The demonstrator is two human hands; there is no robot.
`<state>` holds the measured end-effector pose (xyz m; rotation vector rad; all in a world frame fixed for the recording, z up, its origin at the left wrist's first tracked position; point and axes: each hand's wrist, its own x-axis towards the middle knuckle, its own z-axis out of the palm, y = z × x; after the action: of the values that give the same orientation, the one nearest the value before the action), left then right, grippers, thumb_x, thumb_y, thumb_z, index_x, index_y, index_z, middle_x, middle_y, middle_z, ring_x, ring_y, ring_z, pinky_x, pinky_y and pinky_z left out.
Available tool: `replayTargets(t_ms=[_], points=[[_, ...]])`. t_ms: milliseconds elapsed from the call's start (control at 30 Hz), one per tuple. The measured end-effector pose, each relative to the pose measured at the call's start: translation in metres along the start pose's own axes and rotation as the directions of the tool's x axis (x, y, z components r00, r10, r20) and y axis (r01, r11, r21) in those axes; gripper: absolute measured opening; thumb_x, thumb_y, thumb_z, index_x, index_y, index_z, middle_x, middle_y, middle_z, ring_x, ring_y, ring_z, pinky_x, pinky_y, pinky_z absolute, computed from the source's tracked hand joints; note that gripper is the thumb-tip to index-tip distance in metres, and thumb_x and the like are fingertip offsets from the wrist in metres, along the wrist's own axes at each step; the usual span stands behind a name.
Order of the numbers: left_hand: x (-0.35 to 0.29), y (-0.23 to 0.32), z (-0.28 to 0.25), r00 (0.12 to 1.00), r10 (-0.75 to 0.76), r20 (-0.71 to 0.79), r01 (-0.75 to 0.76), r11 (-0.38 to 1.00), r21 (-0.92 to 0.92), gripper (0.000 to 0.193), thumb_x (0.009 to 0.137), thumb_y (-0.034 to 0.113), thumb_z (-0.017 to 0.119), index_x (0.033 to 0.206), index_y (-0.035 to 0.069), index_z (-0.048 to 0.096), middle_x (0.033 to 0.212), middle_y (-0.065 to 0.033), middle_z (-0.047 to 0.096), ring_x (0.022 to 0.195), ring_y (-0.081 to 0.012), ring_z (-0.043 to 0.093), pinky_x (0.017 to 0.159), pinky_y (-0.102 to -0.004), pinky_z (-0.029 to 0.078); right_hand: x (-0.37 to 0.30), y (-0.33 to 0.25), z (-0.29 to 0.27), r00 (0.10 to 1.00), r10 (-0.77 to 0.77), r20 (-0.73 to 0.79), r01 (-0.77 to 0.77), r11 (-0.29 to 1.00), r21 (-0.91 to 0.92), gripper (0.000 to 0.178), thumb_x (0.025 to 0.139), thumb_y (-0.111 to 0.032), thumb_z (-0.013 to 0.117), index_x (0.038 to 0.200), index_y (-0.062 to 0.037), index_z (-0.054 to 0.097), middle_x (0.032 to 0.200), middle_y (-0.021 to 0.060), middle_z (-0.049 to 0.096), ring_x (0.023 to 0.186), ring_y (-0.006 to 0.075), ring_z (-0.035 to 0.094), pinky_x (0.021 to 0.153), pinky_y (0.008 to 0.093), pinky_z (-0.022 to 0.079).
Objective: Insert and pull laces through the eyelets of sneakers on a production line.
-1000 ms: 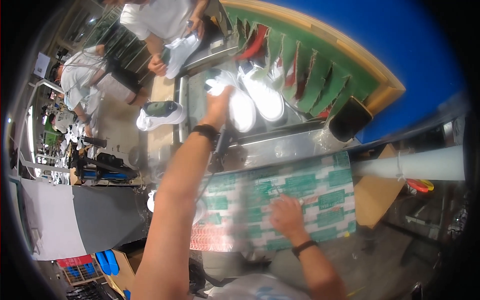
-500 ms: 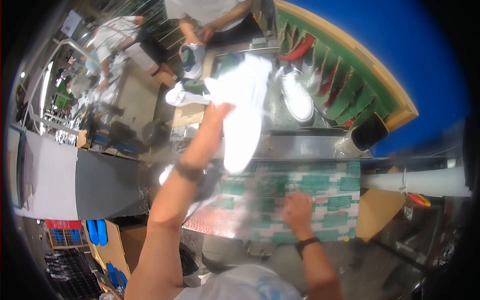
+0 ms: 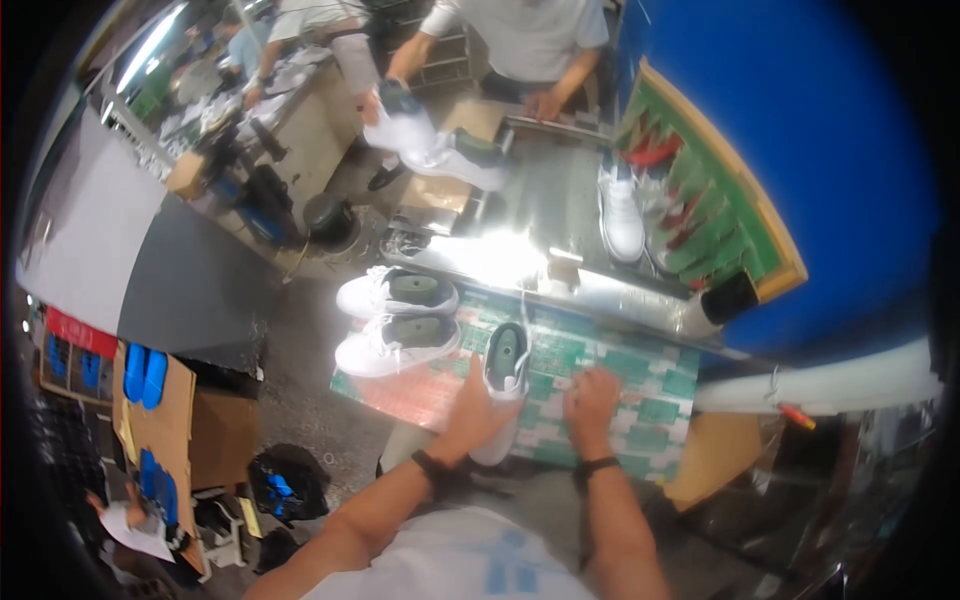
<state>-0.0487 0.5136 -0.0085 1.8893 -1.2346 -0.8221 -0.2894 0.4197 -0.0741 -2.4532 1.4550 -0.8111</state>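
White shoes on a green-patterned surface point(image 3: 640, 395)

Two white shoes point(image 3: 398, 318) lie side by side at its left edge. The left hand point(image 3: 478, 408) is wrapped around a third white shoe point(image 3: 505, 372), and the right hand point(image 3: 592, 404) rests spread flat on the surface just beside it.

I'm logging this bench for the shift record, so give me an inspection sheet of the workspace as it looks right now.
Surface: green and white checked mat on the bench, with a shiny metal table behind it.
Job's things: white shoe standing on the mat under the left hand; two more white shoes side by side at the mat's left end.
Clutter: another white shoe on the metal table; black cup at its right.
Fingers: left hand grips the shoe; right hand rests flat on the mat, empty.
Cables: nothing seen.
Surroundings: a co-worker across the table handling shoes; cardboard boxes on the floor at left.
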Motion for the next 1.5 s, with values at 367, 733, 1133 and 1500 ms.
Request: replayTargets(t_ms=[367,733,1133,1500], points=[[0.003,-0.003,-0.03,0.889,0.404,-0.216,-0.426,0.902,-0.067,0.023,0.091,0.013,0.084,0.113,0.008,0.082,0.109,-0.0146,0.071,0.108,-0.0392,0.066,0.094,-0.0477,0.054,-0.026,0.009,-0.019,0.975,0.2,0.096,-0.186,0.973,-0.138,0.061,0.096,-0.031,0.081,0.148,-0.0011,0.068,0.155,0.0369,0.054,0.141,0.0544,0.053,0.121,0.064,0.038],[0.052,-0.006,-0.079,0.954,-0.225,0.198,0.28,0.432,-0.857,0.012,0.115,0.025,0.064,0.11,0.016,0.069,0.105,0.0003,0.074,0.092,-0.0111,0.068,0.074,-0.0293,0.06,-0.045,-0.013,-0.032,0.673,0.639,0.372,-0.732,0.501,0.462,0.084,0.104,-0.041,0.076,0.167,0.0046,0.045,0.117,0.0141,0.067,0.102,0.0257,0.069,0.097,0.0452,0.06],[0.123,0.026,-0.145,0.947,-0.145,-0.286,-0.133,0.634,-0.762,0.072,0.095,0.008,0.078,0.159,-0.005,0.05,0.131,-0.0164,0.073,0.12,-0.0317,0.071,0.112,-0.0432,0.055,-0.041,-0.163,-0.09,0.612,0.247,0.752,-0.79,0.231,0.567,0.078,0.103,-0.037,0.07,0.164,0.0077,0.05,0.117,0.0073,0.069,0.091,0.0219,0.067,0.075,0.0364,0.056],[0.114,0.011,-0.083,0.783,0.33,0.527,-0.367,0.929,-0.037,0.091,0.083,0.022,0.095,0.165,0.011,0.056,0.166,-0.0243,0.055,0.15,-0.0403,0.055,0.124,-0.044,0.048,0.003,-0.186,-0.05,0.918,-0.22,0.329,0.198,0.975,0.101,0.102,0.073,-0.034,0.093,0.153,0.0168,0.053,0.108,0.0204,0.068,0.085,0.0351,0.071,0.073,0.0464,0.059]])
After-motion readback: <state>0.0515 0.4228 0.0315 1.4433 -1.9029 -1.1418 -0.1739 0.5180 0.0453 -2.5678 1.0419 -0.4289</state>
